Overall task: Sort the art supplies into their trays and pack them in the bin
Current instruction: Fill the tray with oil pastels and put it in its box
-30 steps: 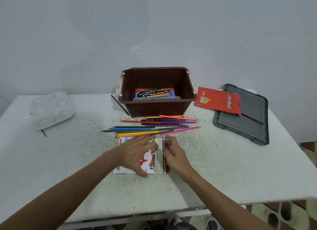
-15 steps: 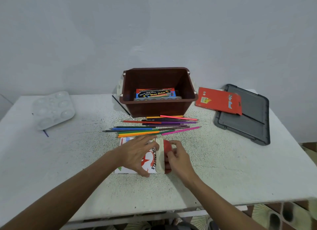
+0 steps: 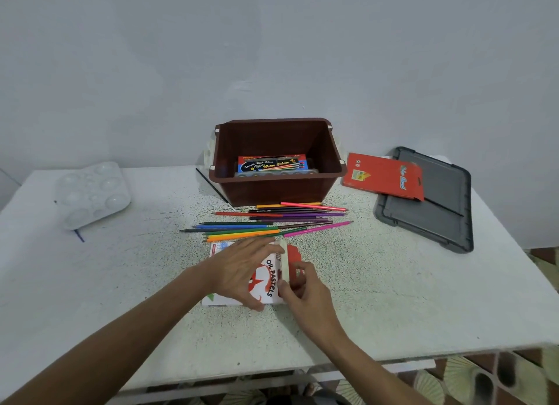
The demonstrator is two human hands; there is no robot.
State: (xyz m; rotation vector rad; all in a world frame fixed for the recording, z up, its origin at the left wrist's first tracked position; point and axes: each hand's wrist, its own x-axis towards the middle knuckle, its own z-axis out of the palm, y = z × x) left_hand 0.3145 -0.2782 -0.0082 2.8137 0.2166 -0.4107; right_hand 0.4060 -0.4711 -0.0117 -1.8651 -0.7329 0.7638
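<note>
Two bare hands work at the near middle of the white speckled bench [image 3: 393,283], head view only. Left hand [image 3: 242,271] lies palm-down across the white-and-red cardboard box printed "OIL PASTELS" [image 3: 270,279], fingers spread wide and curled over its far and near edges, pinning it flat. Right hand [image 3: 305,289] is at the box's right end, fingers pinched narrow on the red end flap [image 3: 292,258], which stands open. Box contents not visible.

Just beyond the box: a loose row of coloured pencils [image 3: 266,226] lying roughly side to side on the bench, orange, green, blue, purple, pink and red among them. Nearest pencils almost touch the box's far edge.

Behind the pencils: a dark brown rectangular plastic bin [image 3: 275,190], upright, open on top. Inside it, on the floor, a blue-and-red water colour box [image 3: 272,164], flat. A thin dark paintbrush [image 3: 213,188] lies slantwise at the bin's left front corner.

Far left of bench: a white plastic paint palette with round wells [image 3: 93,193], resting on a thin blue stick; only the stick's ends show.

Right of the bin: a grey plastic lid [image 3: 435,217], flat. A red flat cardboard packet [image 3: 382,176] overlaps the lid's far left corner.
</note>
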